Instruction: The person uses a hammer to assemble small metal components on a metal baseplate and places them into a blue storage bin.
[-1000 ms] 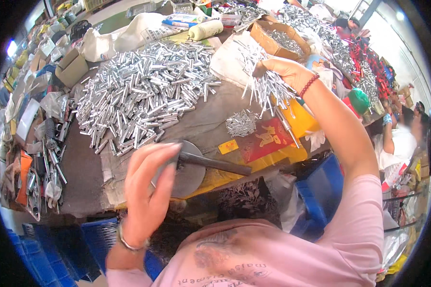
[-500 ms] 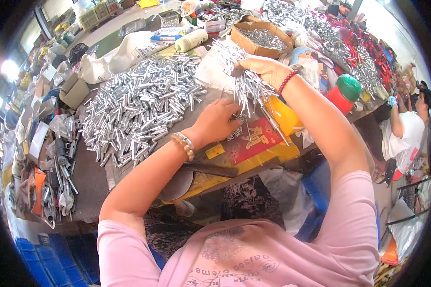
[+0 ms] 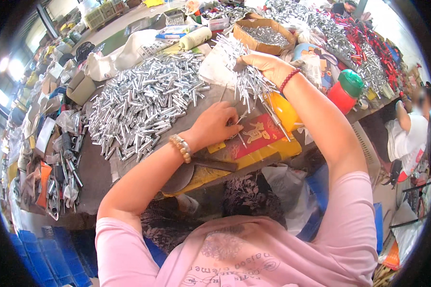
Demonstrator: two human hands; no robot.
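My left hand (image 3: 214, 125), with a beaded bracelet at the wrist, is over the near part of the table. Its fingers are curled closed, and thin metal rods (image 3: 243, 138) stick out beside the fingertips. My right hand (image 3: 268, 68), with a dark red bead bracelet, bends over a heap of slim silvery rods (image 3: 250, 88). Its fingers close round some of them, with the fingertips partly hidden. A longer metal rod (image 3: 276, 119) slants from that heap across a yellow object (image 3: 283, 109). Below lies a red printed sheet (image 3: 256, 136) with gold lettering.
A large pile of short metal tubes (image 3: 143, 103) covers the table's left. A cardboard box (image 3: 263, 36) of small metal parts stands behind my right hand. A red jar with green lid (image 3: 345, 91) is at right. A dark-handled pan-like tool (image 3: 215, 164) lies at the near edge.
The cluster of small metal pieces under my left fingers no longer shows; thin rods now protrude there. My right hand stays over the heap. The view has shifted slightly.
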